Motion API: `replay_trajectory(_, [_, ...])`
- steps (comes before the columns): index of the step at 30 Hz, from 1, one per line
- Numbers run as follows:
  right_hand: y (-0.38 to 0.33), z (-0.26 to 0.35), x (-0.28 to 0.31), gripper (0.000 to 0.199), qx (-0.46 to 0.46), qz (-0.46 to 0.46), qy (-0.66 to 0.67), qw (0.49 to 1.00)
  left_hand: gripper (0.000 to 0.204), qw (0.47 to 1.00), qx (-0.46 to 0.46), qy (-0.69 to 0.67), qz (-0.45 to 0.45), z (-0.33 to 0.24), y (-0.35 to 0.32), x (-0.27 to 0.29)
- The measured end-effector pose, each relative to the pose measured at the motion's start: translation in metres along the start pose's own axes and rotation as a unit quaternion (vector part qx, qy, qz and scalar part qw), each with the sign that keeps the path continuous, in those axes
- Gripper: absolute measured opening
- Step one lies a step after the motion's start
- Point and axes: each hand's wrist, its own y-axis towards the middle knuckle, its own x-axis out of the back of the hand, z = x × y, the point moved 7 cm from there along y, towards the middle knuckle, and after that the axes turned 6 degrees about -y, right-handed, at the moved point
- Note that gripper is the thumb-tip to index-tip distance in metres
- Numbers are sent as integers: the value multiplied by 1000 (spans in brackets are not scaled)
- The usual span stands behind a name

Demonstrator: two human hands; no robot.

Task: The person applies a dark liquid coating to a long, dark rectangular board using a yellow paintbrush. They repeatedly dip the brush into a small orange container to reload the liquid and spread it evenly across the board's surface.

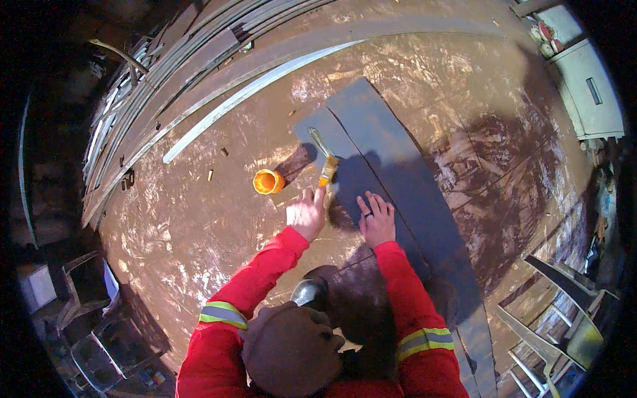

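Right under the camera, a brown cap (292, 348) and red sleeves with reflective bands (223, 314) fill the lower edge. Out ahead, the left hand (307, 213) is closed around the handle of a paintbrush (325, 159); the grip is tight, and the brush runs up and away from the fingers onto the dark panel (391, 172). Just right of that grip, the right hand (377, 219) lies flat, fingers spread, holding nothing, pressed on the panel. Left of the brush hand and a little beyond it, an orange cup (268, 181) sits on the brown floor (199, 219). Farther off, long metal strips (199, 73) lie stacked.
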Motion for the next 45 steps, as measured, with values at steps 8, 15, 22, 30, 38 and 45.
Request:
replay_trajectory(8, [3, 3, 4, 54, 10, -39, 19, 999, 35, 994, 77, 55, -59, 28, 41, 3])
replay_trajectory(15, [3, 4, 7, 54, 12, -51, 19, 998, 36, 987, 123, 25, -104, 32, 60, 18])
replay_trajectory(22, [8, -1, 7, 56, 14, -41, 4, 999, 36, 975, 164, -2, -148, 33, 58, 16])
replay_trajectory(30, [3, 0, -1, 58, 12, -18, -1, 1000, 36, 966, 214, 3, -146, 47, 60, 7])
replay_trajectory(38, [4, -1, 0, 56, 10, -21, 15, 1000, 44, 970, 196, 12, -145, 43, 66, 6])
replay_trajectory(45, [5, 1, 0, 56, 12, -13, -1, 1000, 41, 970, 198, -4, -140, 32, 80, 6])
